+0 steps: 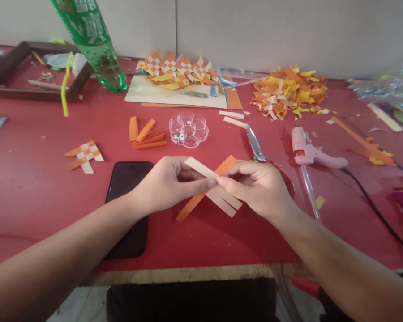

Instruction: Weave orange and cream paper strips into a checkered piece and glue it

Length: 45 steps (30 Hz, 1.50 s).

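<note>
Both hands meet above the red table, thumbs nearly touching. My left hand (168,185) pinches cream paper strips (201,168) where they cross an orange paper strip (191,206). From the other side my right hand (255,185) pinches the same crossing strips, its fingers behind them. Strip ends stick out above and below the fingertips. Folded orange strips (147,141) lie beyond my left hand, and a woven orange and cream paper fish (85,155) lies farther left. Scissors (255,143) with red handles are partly hidden behind my right hand.
A black phone (129,179) lies under my left forearm. Beyond are a clear flower-shaped tray (189,130), a green bottle (99,49), woven fish (177,69) and a scrap pile (289,91). At right sits a pink glue gun (309,150) with a cord; a wooden frame (30,93) is far left.
</note>
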Each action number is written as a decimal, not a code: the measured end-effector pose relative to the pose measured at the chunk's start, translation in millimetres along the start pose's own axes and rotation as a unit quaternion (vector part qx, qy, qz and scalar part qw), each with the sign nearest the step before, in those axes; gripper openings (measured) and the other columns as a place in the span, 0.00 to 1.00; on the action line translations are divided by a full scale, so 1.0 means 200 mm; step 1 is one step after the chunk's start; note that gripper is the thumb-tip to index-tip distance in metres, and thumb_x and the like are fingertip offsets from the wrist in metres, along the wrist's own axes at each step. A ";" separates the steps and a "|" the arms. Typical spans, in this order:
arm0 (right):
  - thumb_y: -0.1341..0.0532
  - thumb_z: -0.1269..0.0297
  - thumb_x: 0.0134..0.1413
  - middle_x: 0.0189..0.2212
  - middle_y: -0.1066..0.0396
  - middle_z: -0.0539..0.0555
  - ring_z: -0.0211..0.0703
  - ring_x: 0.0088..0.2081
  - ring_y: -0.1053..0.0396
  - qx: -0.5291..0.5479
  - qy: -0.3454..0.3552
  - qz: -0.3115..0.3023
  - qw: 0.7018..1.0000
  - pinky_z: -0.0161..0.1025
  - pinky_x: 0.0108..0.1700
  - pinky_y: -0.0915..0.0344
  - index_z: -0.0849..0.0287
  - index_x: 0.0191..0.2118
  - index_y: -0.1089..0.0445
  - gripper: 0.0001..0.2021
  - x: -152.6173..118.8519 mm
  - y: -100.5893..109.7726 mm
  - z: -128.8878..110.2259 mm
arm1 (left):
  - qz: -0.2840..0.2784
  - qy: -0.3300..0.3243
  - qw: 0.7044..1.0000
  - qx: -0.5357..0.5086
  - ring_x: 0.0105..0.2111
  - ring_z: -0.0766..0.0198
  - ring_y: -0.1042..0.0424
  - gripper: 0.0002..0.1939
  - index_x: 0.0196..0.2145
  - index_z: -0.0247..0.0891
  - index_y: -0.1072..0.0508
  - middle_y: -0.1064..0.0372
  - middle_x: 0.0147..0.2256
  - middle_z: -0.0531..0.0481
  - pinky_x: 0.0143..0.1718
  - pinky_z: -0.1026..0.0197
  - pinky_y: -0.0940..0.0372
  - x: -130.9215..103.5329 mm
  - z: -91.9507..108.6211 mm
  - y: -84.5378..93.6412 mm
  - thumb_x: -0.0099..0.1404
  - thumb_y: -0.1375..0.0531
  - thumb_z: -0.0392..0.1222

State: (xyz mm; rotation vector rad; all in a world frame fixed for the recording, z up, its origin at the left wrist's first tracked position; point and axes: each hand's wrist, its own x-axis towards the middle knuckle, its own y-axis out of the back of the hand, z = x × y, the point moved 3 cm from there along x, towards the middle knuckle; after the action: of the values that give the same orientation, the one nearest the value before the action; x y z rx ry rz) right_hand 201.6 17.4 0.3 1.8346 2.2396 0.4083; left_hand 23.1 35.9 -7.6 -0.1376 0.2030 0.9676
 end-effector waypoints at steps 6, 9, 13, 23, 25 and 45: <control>0.34 0.62 0.51 0.23 0.29 0.49 0.35 0.25 0.34 0.009 -0.005 -0.015 1.000 0.34 0.25 0.36 0.57 0.26 0.28 0.07 0.00 -0.01 0.01 | 0.002 -0.014 1.000 0.022 0.39 0.57 0.21 0.07 0.34 0.38 0.18 0.19 0.37 0.49 0.38 0.63 0.28 0.00 0.01 0.00 0.59 0.33 0.44; 0.35 0.62 0.53 0.23 0.30 0.48 0.33 0.23 0.35 0.027 -0.007 -0.026 0.999 0.33 0.24 0.38 0.58 0.27 0.29 0.08 -0.01 -0.01 0.01 | 0.006 -0.020 0.999 0.026 0.38 0.57 0.21 0.08 0.34 0.38 0.18 0.19 0.37 0.50 0.37 0.64 0.28 0.00 0.01 0.00 0.61 0.34 0.44; 0.36 0.61 0.55 0.25 0.30 0.49 0.33 0.25 0.34 0.037 -0.006 -0.046 0.998 0.32 0.25 0.38 0.59 0.29 0.28 0.08 -0.01 -0.01 0.00 | 0.012 -0.026 1.000 0.009 0.38 0.58 0.21 0.08 0.35 0.37 0.19 0.19 0.35 0.50 0.37 0.64 0.28 -0.01 0.01 0.00 0.62 0.35 0.44; 0.36 0.61 0.55 0.22 0.32 0.47 0.32 0.23 0.36 0.025 -0.013 -0.027 0.999 0.32 0.24 0.40 0.58 0.27 0.30 0.09 0.00 -0.01 0.00 | 0.018 -0.038 0.998 0.048 0.37 0.61 0.22 0.09 0.35 0.37 0.21 0.20 0.36 0.50 0.36 0.66 0.30 -0.01 0.00 0.00 0.63 0.37 0.45; 0.37 0.61 0.55 0.22 0.33 0.47 0.33 0.23 0.37 0.023 -0.016 -0.025 0.999 0.32 0.24 0.40 0.58 0.27 0.30 0.09 0.00 -0.01 0.00 | 0.013 -0.031 0.998 0.050 0.36 0.62 0.23 0.07 0.34 0.37 0.22 0.21 0.34 0.51 0.35 0.67 0.31 0.00 0.00 -0.01 0.61 0.35 0.43; 0.33 0.66 0.53 0.33 0.26 0.48 0.34 0.29 0.28 0.199 -0.037 0.024 0.979 0.35 0.33 0.27 0.55 0.44 0.34 0.13 0.02 0.01 0.07 | 0.136 0.022 0.977 -0.164 0.28 0.69 0.27 0.09 0.32 0.37 0.22 0.25 0.32 0.53 0.30 0.68 0.28 0.01 -0.03 0.04 0.58 0.31 0.45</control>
State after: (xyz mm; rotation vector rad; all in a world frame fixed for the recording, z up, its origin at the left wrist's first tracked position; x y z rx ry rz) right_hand 207.9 23.6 -12.3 2.0497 2.3586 -0.1126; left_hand 16.4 40.6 -13.7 -0.4427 0.1023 1.2674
